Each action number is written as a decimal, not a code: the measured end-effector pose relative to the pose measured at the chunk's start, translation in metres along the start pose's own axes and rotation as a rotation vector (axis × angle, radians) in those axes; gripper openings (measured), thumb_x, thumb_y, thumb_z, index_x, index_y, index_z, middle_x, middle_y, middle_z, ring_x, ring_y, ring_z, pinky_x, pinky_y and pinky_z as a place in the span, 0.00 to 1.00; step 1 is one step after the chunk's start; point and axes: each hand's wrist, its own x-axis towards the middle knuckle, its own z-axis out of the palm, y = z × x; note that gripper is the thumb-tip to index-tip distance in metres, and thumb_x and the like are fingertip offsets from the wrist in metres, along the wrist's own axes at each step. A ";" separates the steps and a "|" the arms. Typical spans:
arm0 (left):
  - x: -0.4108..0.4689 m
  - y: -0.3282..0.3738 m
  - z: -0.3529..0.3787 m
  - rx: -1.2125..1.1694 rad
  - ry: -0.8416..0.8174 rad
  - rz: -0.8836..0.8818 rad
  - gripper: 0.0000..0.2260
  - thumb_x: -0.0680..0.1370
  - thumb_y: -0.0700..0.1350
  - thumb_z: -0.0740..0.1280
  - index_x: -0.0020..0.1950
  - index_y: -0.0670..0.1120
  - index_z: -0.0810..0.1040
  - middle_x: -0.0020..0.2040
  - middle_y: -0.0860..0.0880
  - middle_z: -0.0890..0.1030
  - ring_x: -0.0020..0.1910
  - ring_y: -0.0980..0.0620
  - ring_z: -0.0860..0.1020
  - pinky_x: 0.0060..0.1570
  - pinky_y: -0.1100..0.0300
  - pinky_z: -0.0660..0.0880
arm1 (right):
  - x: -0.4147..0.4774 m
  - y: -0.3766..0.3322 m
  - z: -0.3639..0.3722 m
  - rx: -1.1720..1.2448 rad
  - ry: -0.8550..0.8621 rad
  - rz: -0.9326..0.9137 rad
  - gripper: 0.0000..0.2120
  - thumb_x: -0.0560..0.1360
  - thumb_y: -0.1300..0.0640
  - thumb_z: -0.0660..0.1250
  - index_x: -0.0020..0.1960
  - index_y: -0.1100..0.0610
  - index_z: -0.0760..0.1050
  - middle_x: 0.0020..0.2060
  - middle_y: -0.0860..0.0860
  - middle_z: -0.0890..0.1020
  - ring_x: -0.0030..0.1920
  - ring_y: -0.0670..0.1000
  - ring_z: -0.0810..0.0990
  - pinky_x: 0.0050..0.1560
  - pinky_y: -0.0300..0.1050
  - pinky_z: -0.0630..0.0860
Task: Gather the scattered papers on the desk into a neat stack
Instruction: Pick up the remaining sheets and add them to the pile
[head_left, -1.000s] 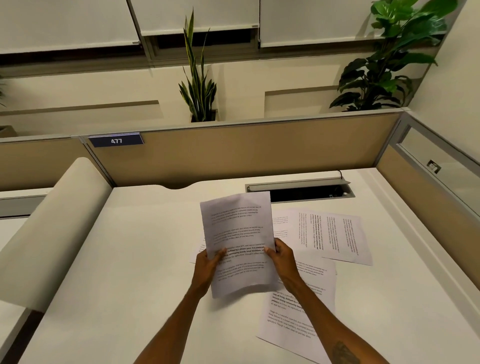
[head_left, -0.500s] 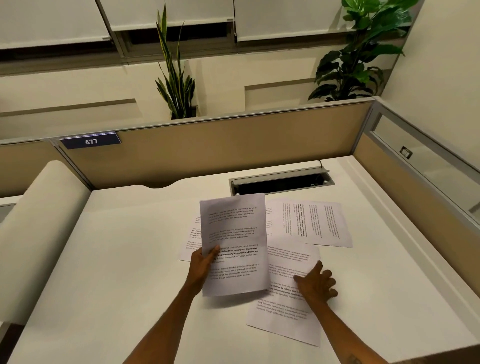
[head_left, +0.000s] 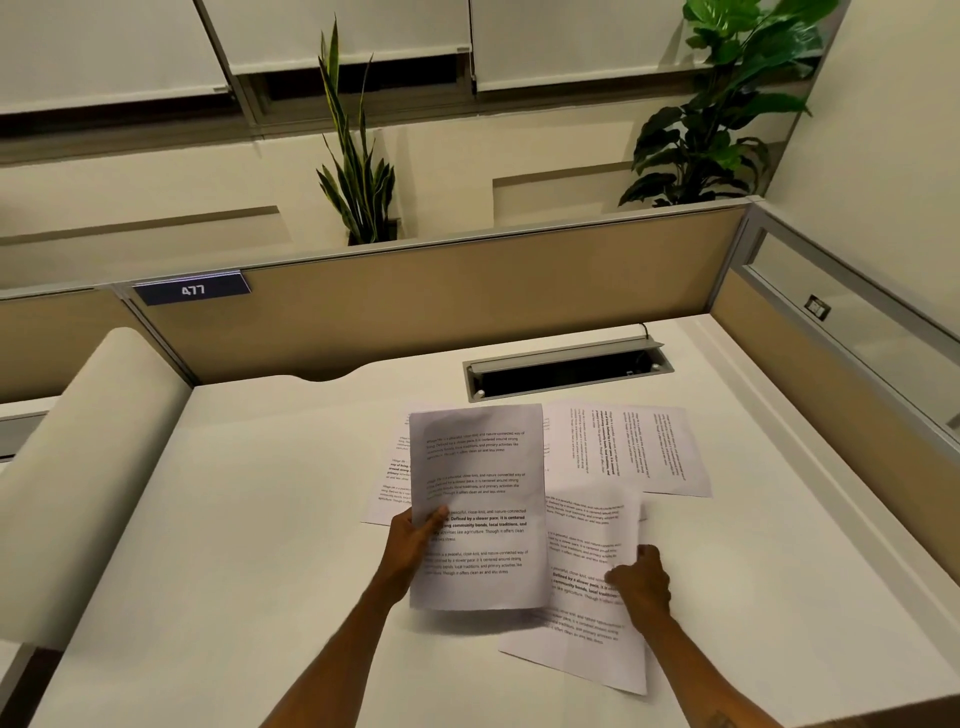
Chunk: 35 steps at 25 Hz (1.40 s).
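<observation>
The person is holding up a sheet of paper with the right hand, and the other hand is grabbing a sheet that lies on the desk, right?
Not quite: the head view shows the left hand holding up the raised sheet. The right hand is the one grabbing the sheet on the desk, lifting its right edge.

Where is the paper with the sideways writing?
In the head view, the white printed sheet with sideways text lies flat on the white desk, far right of the papers, just in front of the dark cable slot.
</observation>
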 end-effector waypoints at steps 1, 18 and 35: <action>-0.001 -0.001 -0.001 -0.001 0.000 -0.004 0.10 0.81 0.44 0.69 0.57 0.38 0.81 0.48 0.43 0.89 0.43 0.43 0.88 0.41 0.54 0.85 | 0.002 0.005 -0.003 0.090 -0.046 -0.034 0.24 0.72 0.68 0.71 0.67 0.62 0.73 0.58 0.62 0.82 0.55 0.64 0.81 0.61 0.60 0.78; 0.005 0.016 0.006 -0.068 -0.042 0.025 0.12 0.80 0.44 0.71 0.60 0.40 0.82 0.54 0.42 0.88 0.52 0.40 0.87 0.54 0.45 0.84 | -0.027 -0.077 0.011 0.468 -0.563 -0.494 0.18 0.77 0.48 0.67 0.65 0.51 0.77 0.57 0.55 0.85 0.56 0.57 0.86 0.57 0.57 0.82; 0.017 0.009 -0.023 -0.122 0.054 0.047 0.15 0.73 0.37 0.76 0.59 0.46 0.82 0.53 0.49 0.88 0.49 0.50 0.87 0.45 0.61 0.83 | -0.021 -0.100 0.059 0.285 -0.575 -0.584 0.20 0.74 0.59 0.74 0.64 0.51 0.77 0.56 0.49 0.85 0.55 0.51 0.85 0.50 0.43 0.84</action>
